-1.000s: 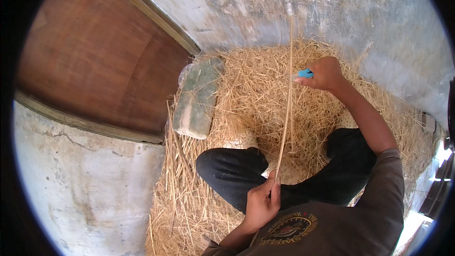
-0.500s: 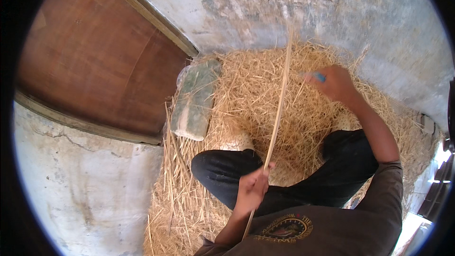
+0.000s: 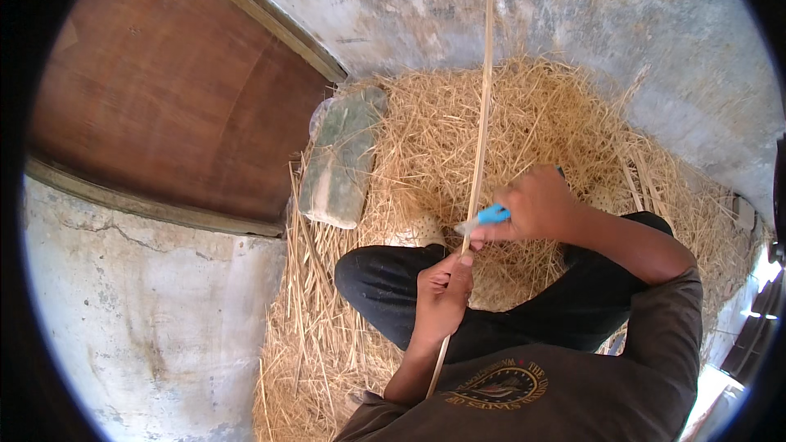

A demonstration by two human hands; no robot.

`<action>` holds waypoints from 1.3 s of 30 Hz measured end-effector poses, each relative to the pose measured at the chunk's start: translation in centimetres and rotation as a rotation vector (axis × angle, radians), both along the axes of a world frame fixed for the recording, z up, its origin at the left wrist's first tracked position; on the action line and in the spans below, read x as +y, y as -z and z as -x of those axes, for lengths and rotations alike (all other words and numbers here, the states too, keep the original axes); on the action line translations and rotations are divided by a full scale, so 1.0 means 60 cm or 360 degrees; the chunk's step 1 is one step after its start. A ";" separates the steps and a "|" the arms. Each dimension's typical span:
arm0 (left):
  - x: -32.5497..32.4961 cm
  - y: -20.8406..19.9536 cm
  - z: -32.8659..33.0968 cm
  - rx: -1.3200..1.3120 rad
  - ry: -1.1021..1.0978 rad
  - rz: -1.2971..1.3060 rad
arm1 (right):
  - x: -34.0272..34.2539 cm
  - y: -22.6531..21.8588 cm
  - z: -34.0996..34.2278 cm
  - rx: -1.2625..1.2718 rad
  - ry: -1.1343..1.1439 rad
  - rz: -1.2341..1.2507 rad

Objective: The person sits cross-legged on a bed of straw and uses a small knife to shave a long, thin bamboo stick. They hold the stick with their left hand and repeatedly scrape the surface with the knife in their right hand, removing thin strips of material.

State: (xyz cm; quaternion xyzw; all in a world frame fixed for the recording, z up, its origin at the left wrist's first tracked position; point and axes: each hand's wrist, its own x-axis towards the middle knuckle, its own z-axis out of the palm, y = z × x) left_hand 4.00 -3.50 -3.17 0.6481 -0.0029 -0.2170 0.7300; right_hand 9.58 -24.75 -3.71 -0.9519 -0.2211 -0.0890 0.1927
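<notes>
My left hand (image 3: 444,290) is closed round a long, thin, pale strip, apparently bamboo or wood (image 3: 485,106). The strip stands out from my lap toward the far wall, its lower end running along my forearm. In my right hand (image 3: 536,205) is a knife with a blue handle (image 3: 494,214), gripped in curled fingers. Its short blade meets the strip just beyond my left thumb. Both hands are close together above my crossed legs.
Loose shavings (image 3: 540,106) cover the floor around my legs (image 3: 377,286). A greenish stone-like block (image 3: 342,160) lies to the left, beside long strips (image 3: 307,278). A brown wooden panel (image 3: 180,98) and stained walls (image 3: 147,319) enclose the spot.
My right hand has come back from the far right, bringing the knife onto the strip beside my left hand. The left hand has moved slightly up and keeps its grip.
</notes>
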 end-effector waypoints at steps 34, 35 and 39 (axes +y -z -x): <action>0.027 0.002 -0.010 0.0183 0.0027 0.0152 | -0.001 -0.021 0.001 0.0279 0.0115 -0.0029; 0.019 -0.009 -0.013 0.0180 0.0041 0.0150 | 0.003 -0.024 0.008 0.0308 0.0108 -0.0016; 0.014 -0.027 -0.005 0.0214 0.0138 0.0118 | -0.025 0.001 -0.035 0.0264 0.0382 -0.0537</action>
